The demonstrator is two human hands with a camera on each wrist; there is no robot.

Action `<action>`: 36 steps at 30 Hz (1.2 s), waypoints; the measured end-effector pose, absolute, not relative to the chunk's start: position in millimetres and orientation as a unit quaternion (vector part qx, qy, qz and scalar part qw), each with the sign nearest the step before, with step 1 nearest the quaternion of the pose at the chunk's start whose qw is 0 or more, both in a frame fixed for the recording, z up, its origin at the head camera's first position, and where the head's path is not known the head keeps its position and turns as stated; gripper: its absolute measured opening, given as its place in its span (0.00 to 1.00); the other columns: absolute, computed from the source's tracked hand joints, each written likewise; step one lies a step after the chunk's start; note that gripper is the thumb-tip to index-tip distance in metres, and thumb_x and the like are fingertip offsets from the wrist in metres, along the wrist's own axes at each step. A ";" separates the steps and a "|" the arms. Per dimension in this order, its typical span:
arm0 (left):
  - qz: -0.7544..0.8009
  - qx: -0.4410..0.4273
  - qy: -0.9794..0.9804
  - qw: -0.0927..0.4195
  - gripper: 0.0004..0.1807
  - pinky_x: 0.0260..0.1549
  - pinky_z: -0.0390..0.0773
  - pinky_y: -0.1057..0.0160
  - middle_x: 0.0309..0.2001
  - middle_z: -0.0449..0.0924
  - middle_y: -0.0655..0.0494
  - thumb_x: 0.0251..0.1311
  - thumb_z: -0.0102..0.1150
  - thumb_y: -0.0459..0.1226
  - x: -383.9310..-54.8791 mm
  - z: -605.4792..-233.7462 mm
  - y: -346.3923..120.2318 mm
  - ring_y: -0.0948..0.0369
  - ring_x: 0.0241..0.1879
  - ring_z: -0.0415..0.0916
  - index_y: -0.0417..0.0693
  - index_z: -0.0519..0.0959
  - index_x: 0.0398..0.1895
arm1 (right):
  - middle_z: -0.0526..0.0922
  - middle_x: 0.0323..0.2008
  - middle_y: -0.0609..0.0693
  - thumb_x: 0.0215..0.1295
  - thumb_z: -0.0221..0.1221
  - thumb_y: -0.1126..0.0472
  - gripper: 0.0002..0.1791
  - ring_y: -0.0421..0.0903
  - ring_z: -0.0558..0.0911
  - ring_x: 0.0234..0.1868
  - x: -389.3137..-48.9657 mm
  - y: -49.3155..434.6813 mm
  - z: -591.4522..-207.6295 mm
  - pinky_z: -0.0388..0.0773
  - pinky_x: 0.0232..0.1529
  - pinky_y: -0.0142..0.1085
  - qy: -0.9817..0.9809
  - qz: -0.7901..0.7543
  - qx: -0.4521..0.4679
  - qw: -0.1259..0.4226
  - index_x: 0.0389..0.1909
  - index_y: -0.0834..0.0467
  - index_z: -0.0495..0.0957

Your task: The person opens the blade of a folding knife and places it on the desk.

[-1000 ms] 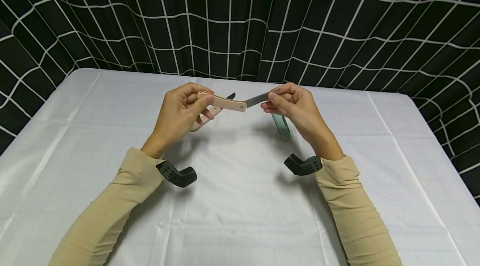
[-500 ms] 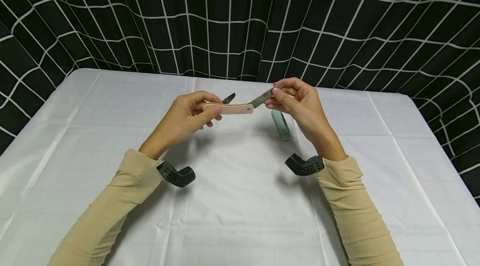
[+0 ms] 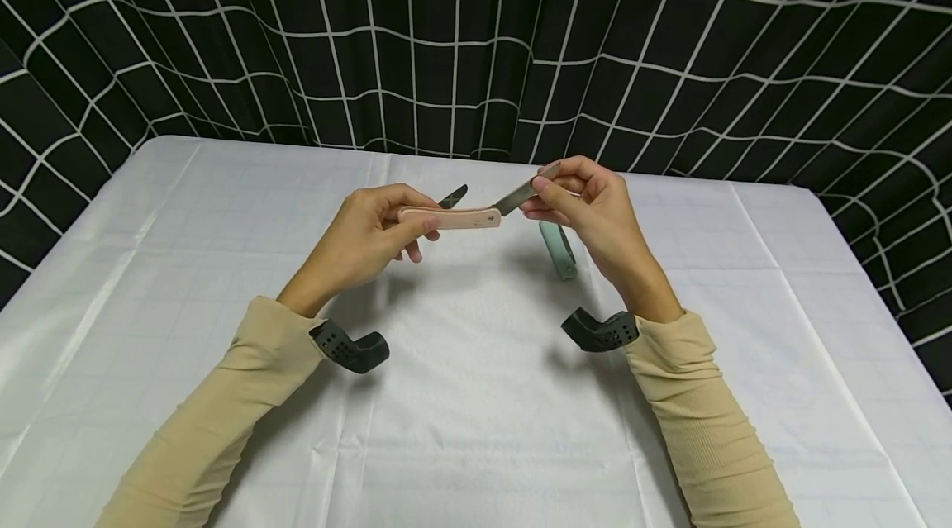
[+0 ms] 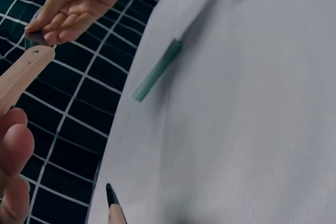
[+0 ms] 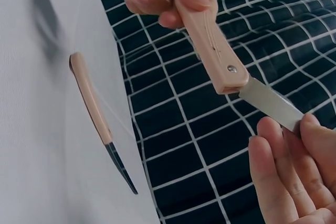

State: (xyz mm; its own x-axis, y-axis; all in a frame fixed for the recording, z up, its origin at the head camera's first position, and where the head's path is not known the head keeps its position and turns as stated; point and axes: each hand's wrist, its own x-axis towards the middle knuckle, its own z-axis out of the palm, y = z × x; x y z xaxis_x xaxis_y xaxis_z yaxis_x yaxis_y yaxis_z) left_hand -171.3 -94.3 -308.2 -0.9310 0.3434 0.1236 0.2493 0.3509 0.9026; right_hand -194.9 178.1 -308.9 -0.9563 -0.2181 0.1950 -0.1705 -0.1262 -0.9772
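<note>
Both hands hold one folding knife [image 3: 464,219] with a pale pink handle, raised above the table. My left hand [image 3: 360,226] grips the end of its handle [image 5: 212,51] between thumb and fingers. The thumb and fingers of my right hand [image 3: 595,197] pinch the blade [image 5: 270,104] near its tip. The blade stands out of the handle at an angle, partly folded. Behind the left hand a second pink-handled knife [image 5: 92,100] lies on the table, its dark blade out. A green object like a folded knife handle [image 3: 556,249] lies below the right hand.
A white cloth [image 3: 476,396] covers the table, with creases running through it. Black curtains with a white grid [image 3: 446,40] hang at the back and both sides. Each wrist carries a dark camera mount [image 3: 353,348].
The pink handle has swung from sloping down rightward to nearly level, and the left hand has dropped slightly and shifted right. The blade tilts up more steeply. Both grips stay.
</note>
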 end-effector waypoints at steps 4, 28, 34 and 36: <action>0.562 0.179 0.807 0.029 0.09 0.21 0.73 0.69 0.36 0.86 0.46 0.68 0.59 0.38 -170.2 -306.5 -92.1 0.60 0.22 0.80 0.45 0.82 0.48 | 0.87 0.32 0.47 0.68 0.57 0.71 0.04 0.40 0.88 0.31 -194.5 176.8 -308.4 0.85 0.42 0.34 0.658 -0.739 -0.145 0.008 0.39 0.61 0.75; 0.668 0.178 0.721 -0.049 0.11 0.13 0.64 0.72 0.28 0.83 0.67 0.71 0.54 0.31 -169.7 -309.1 -87.3 0.65 0.16 0.76 0.34 0.77 0.51 | 0.89 0.35 0.50 0.72 0.54 0.68 0.03 0.44 0.90 0.35 -193.5 180.0 -309.6 0.85 0.42 0.36 0.597 -0.789 -0.126 0.078 0.36 0.59 0.71; 0.664 0.167 0.728 -0.036 0.12 0.15 0.66 0.73 0.30 0.84 0.63 0.71 0.54 0.33 -172.2 -310.7 -89.5 0.66 0.17 0.76 0.36 0.77 0.52 | 0.89 0.35 0.49 0.72 0.54 0.68 0.03 0.44 0.90 0.35 -194.9 179.3 -309.5 0.85 0.42 0.36 0.599 -0.787 -0.121 0.080 0.38 0.59 0.70; 0.661 0.161 0.733 -0.026 0.12 0.15 0.67 0.73 0.30 0.85 0.62 0.71 0.54 0.34 -173.4 -311.5 -90.1 0.66 0.18 0.75 0.37 0.77 0.52 | 0.89 0.34 0.49 0.71 0.55 0.68 0.03 0.43 0.90 0.34 -195.5 178.3 -309.9 0.85 0.41 0.35 0.605 -0.785 -0.114 0.073 0.39 0.60 0.70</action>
